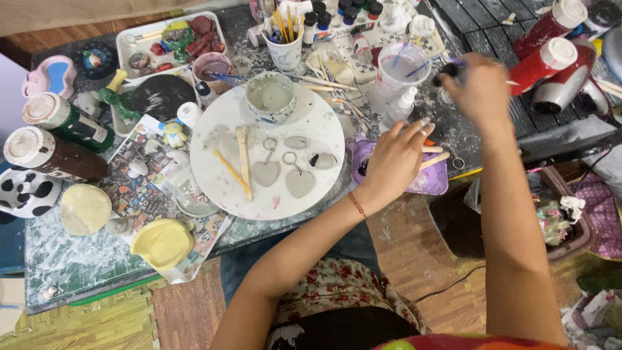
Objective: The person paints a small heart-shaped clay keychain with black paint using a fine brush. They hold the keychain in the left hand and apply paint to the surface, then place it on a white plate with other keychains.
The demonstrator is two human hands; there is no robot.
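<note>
Two bare forearms reach up from the bottom edge of the head view, over a flowered garment and a wooden floor, toward a cluttered desk smeared with white residue.

Left hand, with a thin red bracelet at the wrist, hangs palm down over a small purple tray at the desk's near edge; its fingers are bent and loosely together, and I cannot tell whether they grip anything. Two wooden sticks poke out from under it, lying across the tray.

Right hand is farther back, closed around a small dark object, perhaps a cap or a little bottle, just beside a clear plastic cup that holds a blue-handled tool.

To the left of both hands sits a round white plate. On it lie two grey heart-shaped keychain pieces with metal rings, a few small oval pieces, a wooden stick and a yellow tool. A patterned bowl of grey liquid stands at the plate's far rim.

Behind these stand a mug of brushes and a row of small paint pots. Red bottles with white caps lie at the far right. Near the left edge lie two large capped bottles, a panda-patterned object and a yellow lid.
</note>
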